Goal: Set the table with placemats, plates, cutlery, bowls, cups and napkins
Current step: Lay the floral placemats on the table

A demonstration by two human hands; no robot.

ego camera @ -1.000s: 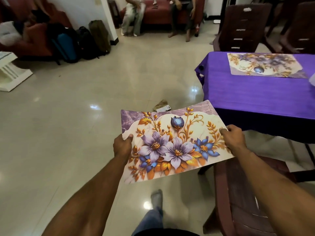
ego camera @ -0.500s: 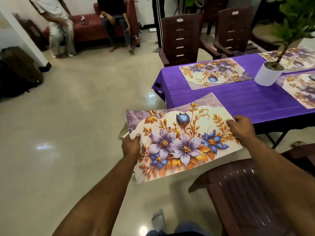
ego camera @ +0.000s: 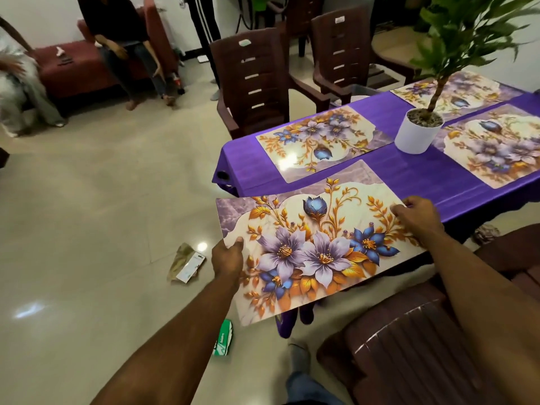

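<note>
Clearly, a floral mat (ego camera: 315,247) is held flat in the air betw. both hands, its far edge just over the near edge of the purple table (ego camera: 423,176), not yet laid down. It is pinched at its left short edge by the left hand (ego camera: 227,256), thumb on top, other fingers hidden underneath; the right hand (ego camera: 416,216) pinches the right short edge, fingers curled over the top, thumb not visible.

Handling, as judged: the mat looks thin, light and semi-stiff, since it is kept nearly flat w/ only edge grips and little sag is seen past the fingers. A glossy face is suggested by glare on the mat beyond the fingertips (ego camera: 318,144), so some slip is likely; edge pinches at both short ends seem the right hold, and a slide-in over the cloth should be easy. Two more mats (ego camera: 493,147) lie beyond the right fingers, by a potted plant (ego camera: 418,133).

Writing: packaging on the floor, left of the left fingers (ego camera: 187,263), and a green wrapper (ego camera: 223,337) near the left forearm carry print, but it can't be read.
</note>
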